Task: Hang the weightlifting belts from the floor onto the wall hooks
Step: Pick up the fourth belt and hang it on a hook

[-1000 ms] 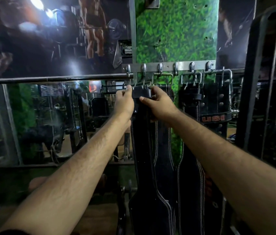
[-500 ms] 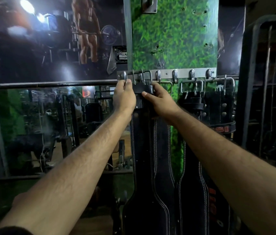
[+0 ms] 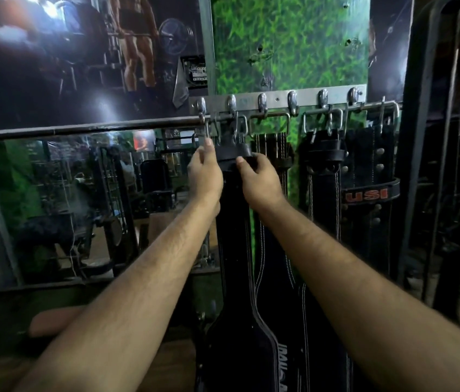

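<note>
Black leather belt [image 3: 234, 222]: hangs straight down in front of the wall; its top end sits just under the hook rail; its buckle [image 3: 230, 128] reaches up among the hooks, though whether it is caught on one cannot be told; its wide lower part shows white lettering near the bottom edge of the view
Left hand [image 3: 204, 172]: at the left edge of the belt's top end; fingers curled loosely, fingertips raised toward the buckle; firm grip cannot be told
Right hand [image 3: 259, 179]: thumb and fingers closed on the folded top of the belt, just below the buckle
Hook rail [image 3: 276, 99]: metal strip with a row of rounded hooks, fixed across a green grass-print panel [image 3: 288, 43]
Stitched belt [image 3: 272, 154]: hangs just beside the held one, on its right, partly behind it
Other belts: a dark belt [image 3: 323, 182] with white stitching further right; a studded belt [image 3: 370, 193] lettered USI in red beside it
Mirror [image 3: 53, 199]: left of the rail, below a horizontal bar [image 3: 81, 128]; reflects gym machines
</note>
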A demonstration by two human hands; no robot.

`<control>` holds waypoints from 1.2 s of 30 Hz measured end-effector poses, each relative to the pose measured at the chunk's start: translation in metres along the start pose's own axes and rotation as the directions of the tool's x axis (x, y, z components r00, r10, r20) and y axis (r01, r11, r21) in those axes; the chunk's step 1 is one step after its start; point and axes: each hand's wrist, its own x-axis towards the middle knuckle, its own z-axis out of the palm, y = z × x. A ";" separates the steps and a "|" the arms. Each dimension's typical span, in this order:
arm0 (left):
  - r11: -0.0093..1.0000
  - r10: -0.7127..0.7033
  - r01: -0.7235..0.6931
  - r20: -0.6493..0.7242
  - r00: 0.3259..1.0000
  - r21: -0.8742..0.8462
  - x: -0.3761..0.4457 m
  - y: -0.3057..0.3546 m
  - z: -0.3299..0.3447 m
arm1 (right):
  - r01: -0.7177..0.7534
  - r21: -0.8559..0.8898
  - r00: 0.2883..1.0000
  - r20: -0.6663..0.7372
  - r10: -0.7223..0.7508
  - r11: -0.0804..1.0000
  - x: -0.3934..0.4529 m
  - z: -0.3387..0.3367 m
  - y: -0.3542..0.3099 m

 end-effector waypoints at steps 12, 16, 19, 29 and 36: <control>0.994 -0.083 0.099 0.240 0.967 -0.052 -0.077 -0.106 -0.040 | 0.012 0.106 0.956 0.290 -0.043 0.994 -0.071 -0.023 0.108; 0.976 -0.215 0.196 0.270 0.938 0.097 -0.108 -0.189 -0.061 | -0.122 0.070 0.897 0.434 0.080 0.990 -0.124 -0.032 0.172; 0.934 -0.334 0.269 0.304 0.892 0.237 -0.131 -0.248 -0.083 | -0.148 0.003 0.875 0.466 0.130 0.989 -0.158 -0.035 0.209; 0.900 -0.430 0.378 0.297 0.853 0.218 -0.178 -0.289 -0.115 | -0.379 0.076 0.868 0.375 0.326 0.922 -0.219 -0.025 0.292; 0.783 -0.608 0.501 0.280 0.743 0.370 -0.228 -0.384 -0.149 | -0.479 0.006 0.803 0.407 0.435 0.878 -0.283 -0.011 0.367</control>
